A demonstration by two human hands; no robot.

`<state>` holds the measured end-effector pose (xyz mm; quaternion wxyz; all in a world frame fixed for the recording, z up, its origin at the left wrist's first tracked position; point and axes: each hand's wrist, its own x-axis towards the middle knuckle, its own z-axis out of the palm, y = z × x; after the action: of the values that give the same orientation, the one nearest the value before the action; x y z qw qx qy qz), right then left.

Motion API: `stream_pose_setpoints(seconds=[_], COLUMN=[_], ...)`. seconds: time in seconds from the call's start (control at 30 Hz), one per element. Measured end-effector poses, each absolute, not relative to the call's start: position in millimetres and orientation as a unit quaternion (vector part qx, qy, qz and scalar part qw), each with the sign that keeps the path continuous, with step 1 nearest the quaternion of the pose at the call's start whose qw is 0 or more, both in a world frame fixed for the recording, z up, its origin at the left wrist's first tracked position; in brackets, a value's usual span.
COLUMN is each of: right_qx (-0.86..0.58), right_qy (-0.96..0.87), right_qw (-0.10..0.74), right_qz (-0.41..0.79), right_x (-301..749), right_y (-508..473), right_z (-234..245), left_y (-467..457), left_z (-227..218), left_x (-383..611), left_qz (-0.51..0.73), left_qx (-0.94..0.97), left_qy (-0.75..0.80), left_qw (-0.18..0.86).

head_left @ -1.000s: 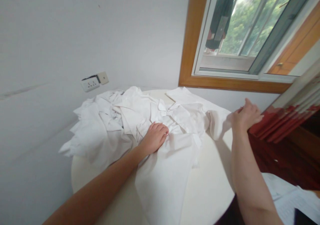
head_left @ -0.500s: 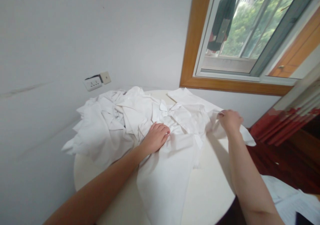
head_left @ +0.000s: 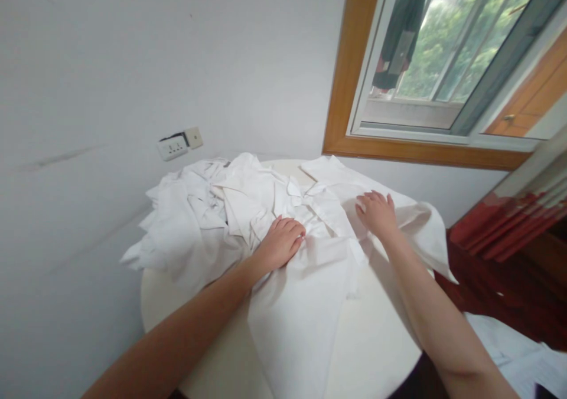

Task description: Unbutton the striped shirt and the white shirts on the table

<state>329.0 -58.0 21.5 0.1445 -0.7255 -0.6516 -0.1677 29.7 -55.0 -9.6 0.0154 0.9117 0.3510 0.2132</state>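
Note:
A white shirt (head_left: 305, 304) is spread over a round table, its collar-like folds bunched near the middle. On those folds rests my left hand (head_left: 283, 242), palm down, fingers laid over the cloth. Farther right, my right hand (head_left: 376, 213) presses flat on another part of the shirt with its fingers stretched out. Beyond that hand the cloth hangs over the table's right edge. Left of my left hand lies a crumpled heap of white clothes (head_left: 186, 228).
The round white table (head_left: 376, 340) stands against the wall. A wall socket (head_left: 172, 147) is just above the clothes heap. At the right are a wood-framed window (head_left: 425, 148) and a red and white curtain (head_left: 491, 222). White papers or cloth (head_left: 518, 352) lie lower right.
My right hand has let go of the shirt's right part and moved left onto the cloth, its fingers now spread. That part now lies flatter and farther out. My left hand stays put.

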Motion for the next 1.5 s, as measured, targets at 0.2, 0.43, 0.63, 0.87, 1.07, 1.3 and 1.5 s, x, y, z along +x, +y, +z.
stream_pose_setpoints(seconds=[0.2, 0.43, 0.63, 0.87, 1.07, 1.3, 1.5], right_qx=[-0.746, -0.529, -0.533, -0.475, -0.466, -0.448, -0.470], right_qy=[-0.645, -0.833, -0.826, -0.837, -0.836, -0.812, -0.780], right_qw=[0.123, 0.161, 0.178, 0.263, 0.274, 0.346, 0.375], right_qz=[-0.111, -0.019, 0.049, 0.070, 0.097, 0.141, 0.174], right_x=[333, 301, 303, 275, 241, 244, 263], right_y=[-52, -34, -29, -41, -48, -47, -56], right_z=[0, -27, -43, -13, -19, -16, 1], left_y=[-54, -56, -46, -40, -44, -44, -55], left_z=[-11, 1, 27, 56, 42, 62, 112], left_x=[30, 25, 3, -36, -32, -36, -77], left_qz=[0.210, 0.198, 0.203, 0.152, 0.062, 0.116, 0.248], left_qx=[0.914, 0.918, 0.882, 0.819, 0.836, 0.825, 0.739], left_qy=[0.346, 0.344, 0.410, 0.529, 0.531, 0.534, 0.596], left_qw=[0.012, -0.026, -0.112, -0.161, -0.125, -0.144, -0.194])
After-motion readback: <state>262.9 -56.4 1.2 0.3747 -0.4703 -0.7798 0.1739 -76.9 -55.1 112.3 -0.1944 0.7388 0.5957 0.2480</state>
